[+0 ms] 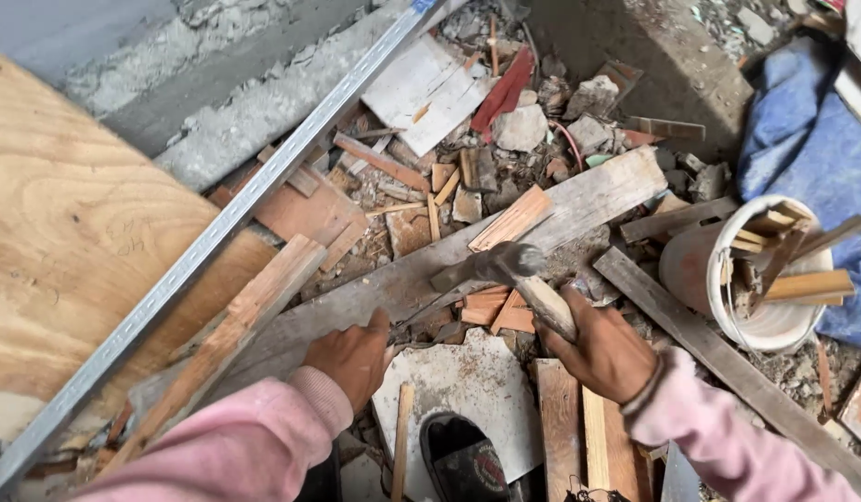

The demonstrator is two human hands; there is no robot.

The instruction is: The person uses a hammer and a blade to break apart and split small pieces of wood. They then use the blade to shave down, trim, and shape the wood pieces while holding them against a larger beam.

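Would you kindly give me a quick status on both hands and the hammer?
Right hand gripping hammer, head over grey plank. Left hand pressing on that plank. Wood offcuts and rubble all around; bucket of scraps to the right.

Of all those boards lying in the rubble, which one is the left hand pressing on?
The long grey plank running diagonally across the pile. The left hand rests on its lower end, while the hammer in the right hand hovers over its middle. The other boards lie untouched.
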